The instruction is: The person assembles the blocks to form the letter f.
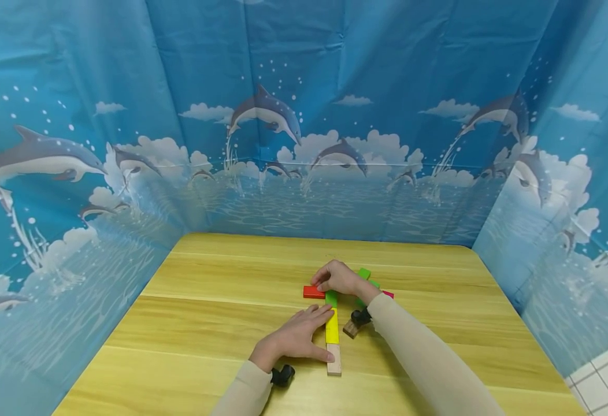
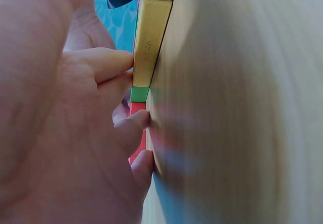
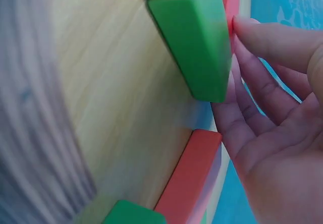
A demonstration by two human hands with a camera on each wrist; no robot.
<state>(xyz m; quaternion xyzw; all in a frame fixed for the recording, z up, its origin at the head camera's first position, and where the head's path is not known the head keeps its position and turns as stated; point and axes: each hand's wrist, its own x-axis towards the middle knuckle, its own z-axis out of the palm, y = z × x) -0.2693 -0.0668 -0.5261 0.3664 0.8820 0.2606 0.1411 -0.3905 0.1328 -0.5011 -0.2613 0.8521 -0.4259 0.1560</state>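
Observation:
A row of blocks lies end to end: green, yellow and plain wood. My left hand spreads along this row, its fingertips at the yellow block and its thumb on the wooden one. In the left wrist view, the fingers of that hand are extended against the side of the row. At the row's far end, my right hand pinches a red block, which lies crosswise to the left of the green one. The right wrist view shows the thumb on the red block.
Right of the row, partly under my right forearm, are green blocks, a magenta block and a brown wooden block. The wood-grain table backs onto a dolphin-print curtain.

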